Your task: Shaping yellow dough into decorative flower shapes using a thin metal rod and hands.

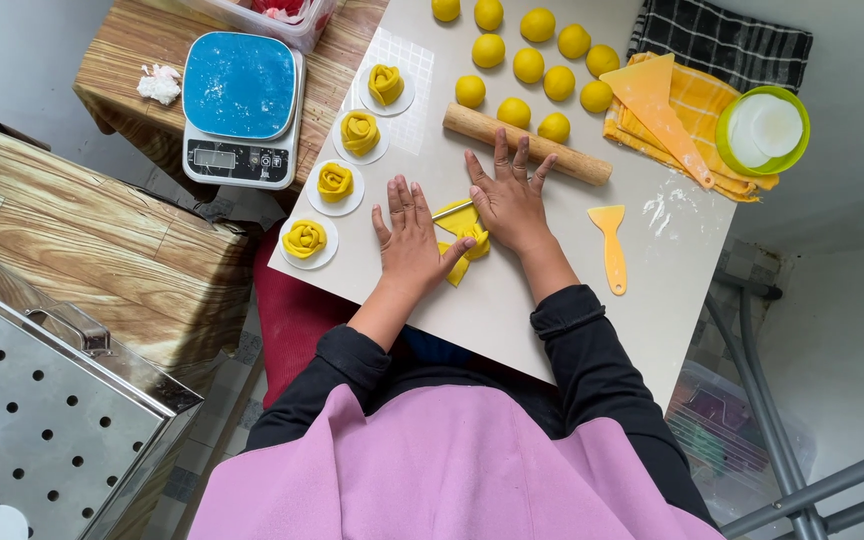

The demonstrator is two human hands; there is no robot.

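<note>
We're pressing left hand (410, 238) and right hand (508, 203) flat, fingers spread and released, on yellow dough strip (463, 240); rolling pin (526, 145) lying just beyond the fingertips.

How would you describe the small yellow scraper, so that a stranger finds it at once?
On the pale table, look past the right hand, below the wooden rolling pin. The small yellow scraper lies alone there; unlike the large triangular scraper, it has a narrow handle.

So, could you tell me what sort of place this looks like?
Probably a small home or makeshift kitchen for pastry work: a wooden rolling pin and yellow dough balls on the white worktable, a digital kitchen scale, and rose-shaped buns on paper rounds.
</note>
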